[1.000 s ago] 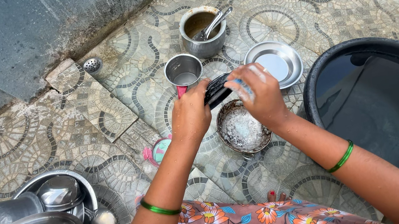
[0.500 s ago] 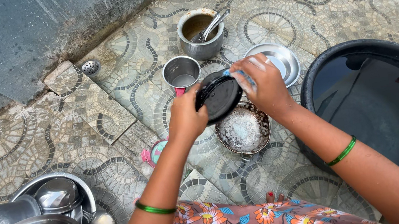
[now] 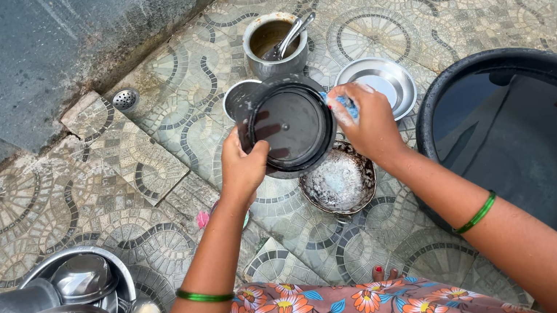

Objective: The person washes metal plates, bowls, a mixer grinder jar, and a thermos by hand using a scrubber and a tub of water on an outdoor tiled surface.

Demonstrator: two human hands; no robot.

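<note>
A round black pan (image 3: pixel 292 126) sits just above the centre of the frame, tilted up on edge so its dark, wet, glossy inner face turns toward the camera. Its raised rim rings a flat, shiny bottom. A blue scrubber (image 3: pixel 347 106), mostly hidden in the fingers, shows as a small strip touching the pan's right edge, with whitish soap foam around it.

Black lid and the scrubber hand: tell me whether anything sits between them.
Nothing visible does. The left hand grips the round black lid by its left rim, tilted up over the soapy steel bowl. The right hand, closed on a blue scrubber, is already at the lid's right edge.
</note>
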